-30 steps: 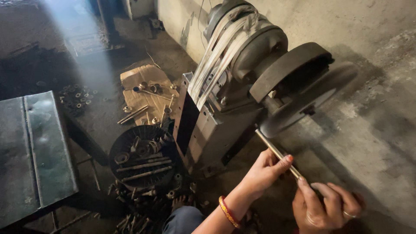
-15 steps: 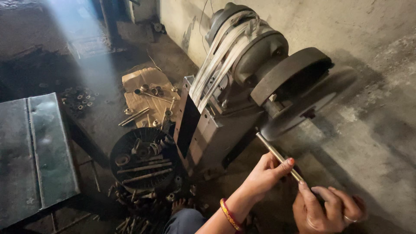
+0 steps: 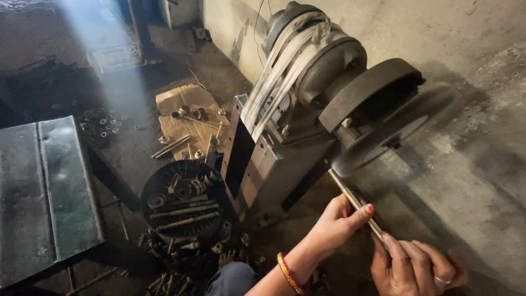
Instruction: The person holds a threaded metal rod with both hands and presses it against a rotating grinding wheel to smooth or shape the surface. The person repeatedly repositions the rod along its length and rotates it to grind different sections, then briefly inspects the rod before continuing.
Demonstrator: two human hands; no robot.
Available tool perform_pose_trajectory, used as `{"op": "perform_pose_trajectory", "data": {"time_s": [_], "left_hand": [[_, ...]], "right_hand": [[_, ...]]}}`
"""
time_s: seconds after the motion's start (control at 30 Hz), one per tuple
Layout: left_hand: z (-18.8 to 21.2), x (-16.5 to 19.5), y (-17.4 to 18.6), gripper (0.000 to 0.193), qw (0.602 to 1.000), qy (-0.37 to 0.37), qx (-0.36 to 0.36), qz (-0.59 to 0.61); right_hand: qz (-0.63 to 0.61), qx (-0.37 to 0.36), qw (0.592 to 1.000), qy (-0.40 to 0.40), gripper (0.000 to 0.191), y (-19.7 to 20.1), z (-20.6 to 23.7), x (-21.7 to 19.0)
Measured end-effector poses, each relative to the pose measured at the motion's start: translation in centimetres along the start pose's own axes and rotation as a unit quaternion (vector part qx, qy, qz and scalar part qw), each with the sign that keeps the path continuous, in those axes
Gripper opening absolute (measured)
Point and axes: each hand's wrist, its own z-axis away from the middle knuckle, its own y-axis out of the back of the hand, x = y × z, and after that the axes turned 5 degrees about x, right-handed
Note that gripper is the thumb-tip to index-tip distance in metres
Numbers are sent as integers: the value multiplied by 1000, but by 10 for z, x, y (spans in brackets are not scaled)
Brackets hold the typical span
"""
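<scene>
Dim concrete workshop floor (image 3: 482,181), lower right of frame: left hand (image 3: 335,226) and right hand (image 3: 413,268) both clamp a metal rod (image 3: 356,204), its tip against the grinding wheel (image 3: 392,131).

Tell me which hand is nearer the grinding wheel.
Left. The left hand grips the metal rod partway up toward the grinding wheel; the right hand holds the rod's far end.

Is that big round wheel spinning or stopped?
Spinning, it seems. The wheel looks smeared and blurry while the guard above is sharp. Both hands, left and right, hold the rod against its edge.
</scene>
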Motion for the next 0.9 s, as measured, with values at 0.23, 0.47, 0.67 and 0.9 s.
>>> {"op": "perform_pose_trajectory", "data": {"time_s": [0.23, 0.47, 0.67, 0.9], "left_hand": [[6, -1, 3, 24, 1000, -15, -5, -27], [7, 11, 1, 25, 999, -23, 2, -43], [7, 10, 2, 25, 999, -23, 0, -44], [8, 8, 3, 25, 999, -17, 5, -49]], "right_hand": [[-28, 40, 999, 8, 18, -2, 10, -2], [2, -67, 996, -66, 20, 6, 9, -12], [18, -81, 993, -79, 22, 6, 4, -15], [25, -85, 994, -60, 24, 5, 0, -15]]}}
